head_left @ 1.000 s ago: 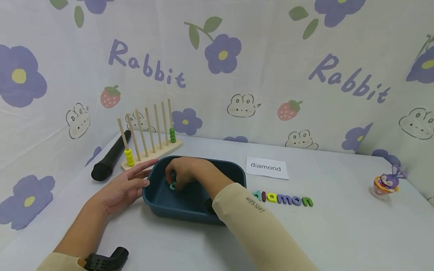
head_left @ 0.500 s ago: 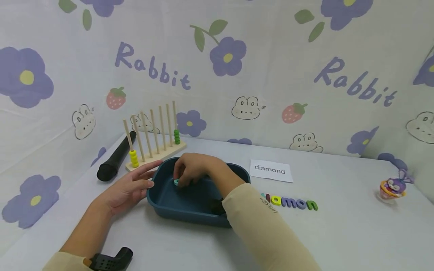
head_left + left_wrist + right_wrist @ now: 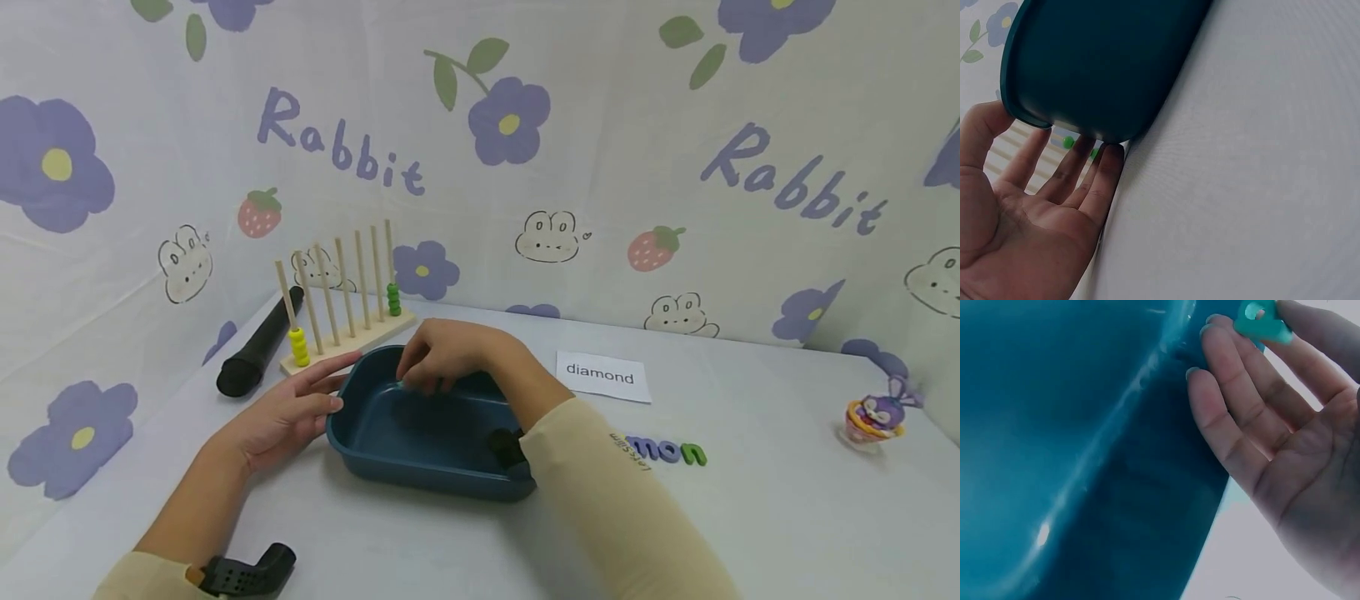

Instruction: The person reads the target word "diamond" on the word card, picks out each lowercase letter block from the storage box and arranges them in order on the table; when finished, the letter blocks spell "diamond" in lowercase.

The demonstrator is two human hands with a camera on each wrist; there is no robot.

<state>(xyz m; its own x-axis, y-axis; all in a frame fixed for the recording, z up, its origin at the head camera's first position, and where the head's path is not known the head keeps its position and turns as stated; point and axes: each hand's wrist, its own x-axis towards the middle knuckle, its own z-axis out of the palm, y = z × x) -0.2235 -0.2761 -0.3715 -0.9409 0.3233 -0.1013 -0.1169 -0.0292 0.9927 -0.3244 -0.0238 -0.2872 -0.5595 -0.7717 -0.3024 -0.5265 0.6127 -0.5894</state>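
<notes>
Over the far side of a dark blue tray [image 3: 427,479], my right hand [image 3: 461,354] pinches a small teal toy letter [image 3: 1263,325] between thumb and fingertips. The letter has a round hole; my hand mostly covers it in the head view. My left hand [image 3: 281,421] rests at the tray's left end. Its fingers [image 3: 1063,175] are fairly straight against the outer wall, and the thumb is at the rim. Right of the tray lie toy letters: a purple m [image 3: 645,447], a purple o [image 3: 671,452] and a green n [image 3: 693,453]. My right sleeve hides those further left.
Behind the letters lies a white card [image 3: 603,377] reading "diamond". A wooden abacus [image 3: 352,342] with yellow and green beads and a black microphone [image 3: 255,350] are at the back left. A purple rabbit figurine [image 3: 876,417] stands at the far right.
My right hand has risen from the tray's floor toward its far rim with the teal letter, and the sleeve now covers more of the letter row. My left hand has stayed at the tray.
</notes>
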